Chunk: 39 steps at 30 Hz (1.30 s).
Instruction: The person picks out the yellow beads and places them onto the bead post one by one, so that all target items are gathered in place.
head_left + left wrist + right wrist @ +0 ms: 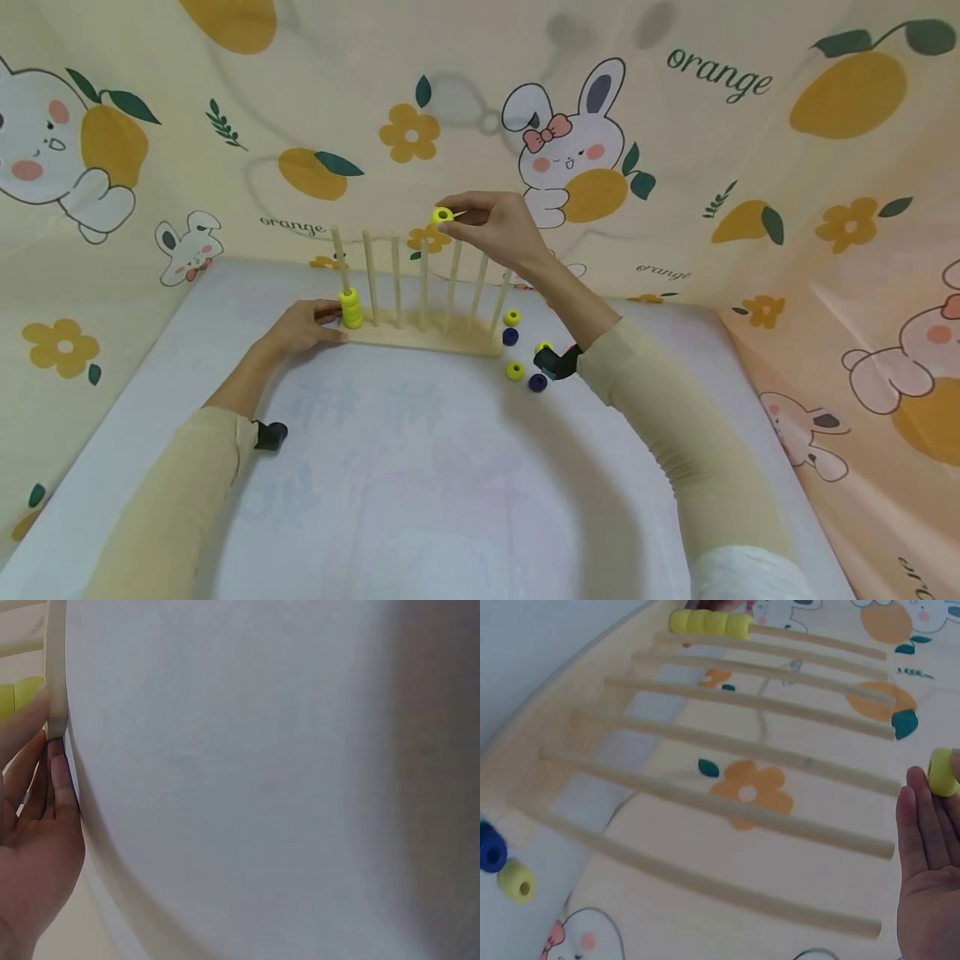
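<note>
Right hand (501,227) pinches a yellow bead (442,216) above the rack (420,333); left hand (300,327), fingers relaxed, steadies it.

Your head camera looks forward and down from above the table (420,467), taking in both forearms, the peg rack (420,321) at mid-distance and the printed backdrop behind it.

Your left wrist camera sits very close to the table (262,787), which fills most of its frame. It faces along the left hand (34,847) toward the rack's end, of which only an edge (56,667) shows.

Your right wrist camera looks past the right hand (930,877) at the rack (727,757) from close range; the pegs run across the frame.

The head and right wrist views share the rack, the stacked yellow rings (350,307) (709,622) and the loose rings (517,354) (506,870) beside its base.
</note>
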Motion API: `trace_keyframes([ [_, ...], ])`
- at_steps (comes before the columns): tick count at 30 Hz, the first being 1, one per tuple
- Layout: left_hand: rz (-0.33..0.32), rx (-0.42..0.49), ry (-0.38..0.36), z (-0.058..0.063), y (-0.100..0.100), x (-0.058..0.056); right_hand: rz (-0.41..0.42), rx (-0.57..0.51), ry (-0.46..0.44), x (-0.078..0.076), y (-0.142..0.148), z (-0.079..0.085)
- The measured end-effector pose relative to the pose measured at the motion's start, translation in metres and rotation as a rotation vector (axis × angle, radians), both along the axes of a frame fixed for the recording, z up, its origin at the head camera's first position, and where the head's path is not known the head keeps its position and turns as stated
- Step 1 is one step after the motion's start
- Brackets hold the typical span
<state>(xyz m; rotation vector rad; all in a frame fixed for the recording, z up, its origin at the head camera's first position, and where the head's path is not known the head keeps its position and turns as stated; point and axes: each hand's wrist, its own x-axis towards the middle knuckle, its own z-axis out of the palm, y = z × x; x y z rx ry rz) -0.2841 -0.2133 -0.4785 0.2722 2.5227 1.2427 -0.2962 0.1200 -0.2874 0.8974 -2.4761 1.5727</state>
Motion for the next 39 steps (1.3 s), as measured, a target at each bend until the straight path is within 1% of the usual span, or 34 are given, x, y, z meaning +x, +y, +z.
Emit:
trace_keyframes([
  [6, 0.01, -0.003, -0.009, 0.002, 0.0, 0.002, 0.033, 0.029, -0.011, -0.003, -0.02, 0.004],
  [12, 0.016, -0.02, -0.011, 0.001, 0.0, 0.002, 0.059, 0.062, 0.008, -0.01, -0.041, 0.003],
  [15, 0.027, -0.034, -0.017, 0.002, -0.002, 0.001, 0.061, 0.087, 0.011, -0.014, -0.051, 0.004],
  [18, 0.034, -0.024, -0.018, 0.004, -0.003, 0.001, 0.065, 0.107, 0.017, -0.017, -0.06, 0.006],
  [21, 0.025, -0.008, -0.011, 0.004, -0.003, 0.001, 0.074, 0.105, 0.003, -0.019, -0.068, 0.006],
  [25, 0.011, -0.007, -0.013, 0.0, 0.0, 0.001, 0.068, 0.109, -0.024, -0.019, -0.079, 0.003],
  [29, 0.017, -0.008, -0.022, -0.003, 0.001, 0.001, 0.067, 0.148, -0.034, -0.019, -0.091, 0.0],
  [34, 0.018, -0.028, -0.019, -0.002, 0.001, 0.0, 0.106, 0.172, -0.039, -0.02, -0.105, 0.001],
  [39, 0.005, -0.032, -0.007, 0.001, 0.001, 0.001, 0.124, 0.215, -0.04, -0.021, -0.113, 0.001],
])
